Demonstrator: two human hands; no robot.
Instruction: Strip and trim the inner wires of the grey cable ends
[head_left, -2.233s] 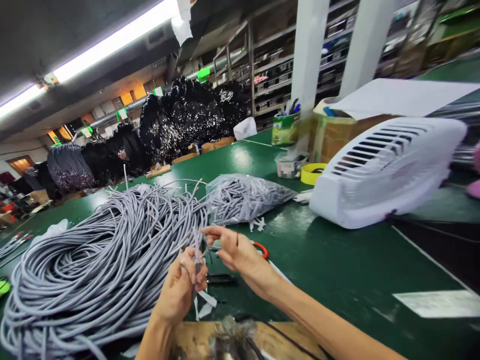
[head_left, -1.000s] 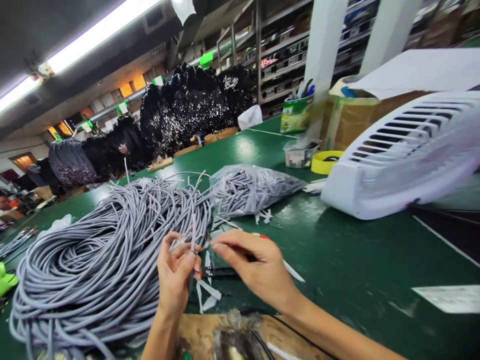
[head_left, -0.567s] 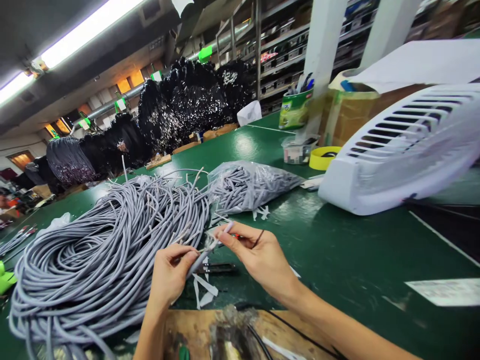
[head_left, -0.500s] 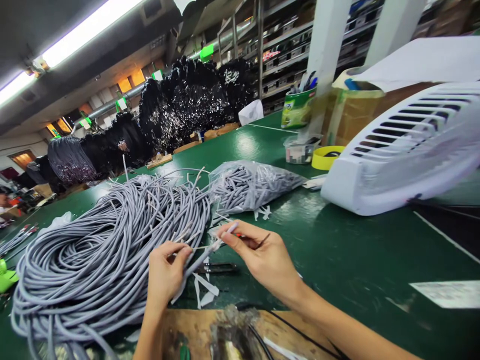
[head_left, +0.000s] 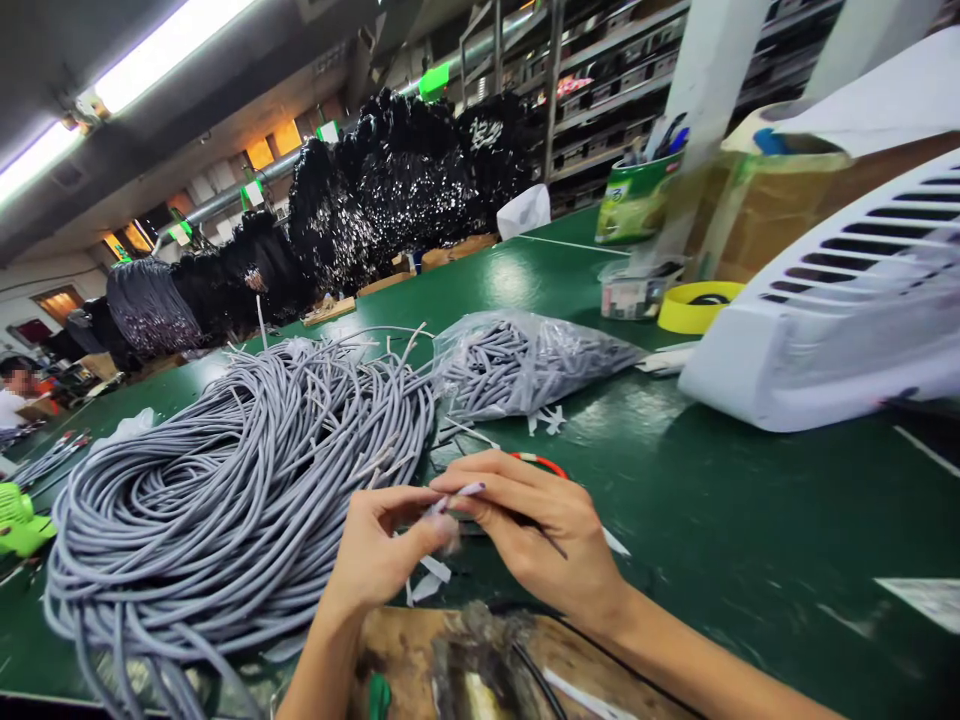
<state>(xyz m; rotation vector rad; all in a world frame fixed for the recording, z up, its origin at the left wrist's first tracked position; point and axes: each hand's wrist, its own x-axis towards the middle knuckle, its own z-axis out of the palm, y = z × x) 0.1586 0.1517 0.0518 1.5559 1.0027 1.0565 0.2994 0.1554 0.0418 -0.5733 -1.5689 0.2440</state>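
Observation:
My left hand (head_left: 379, 550) and my right hand (head_left: 536, 525) meet in front of me, both closed in a pinch. Between their fingertips is a grey cable end (head_left: 471, 490), its tip pale purple. Blur hides part of the left fingertips. A thin dark rod (head_left: 553, 543) sticks out below the right fingers; its kind is unclear. Left of my hands lies a large coil of grey cables (head_left: 247, 470). Just beyond them sits a clear plastic bag (head_left: 525, 365) of short grey cable pieces. White strips (head_left: 429, 580) lie under the left hand.
A worn wooden board (head_left: 405, 640) lies nearest me. On the green table (head_left: 720, 500), a red ring-like object (head_left: 551, 463) shows behind my right hand. A white fan (head_left: 795, 360), yellow tape roll (head_left: 694, 308) and green tin (head_left: 637, 200) stand right. A person (head_left: 19, 390) is far left.
My left hand has moved right and up to meet my right hand at the cable end. The thin strand stretched from its fingers no longer shows. The view has shifted slightly.

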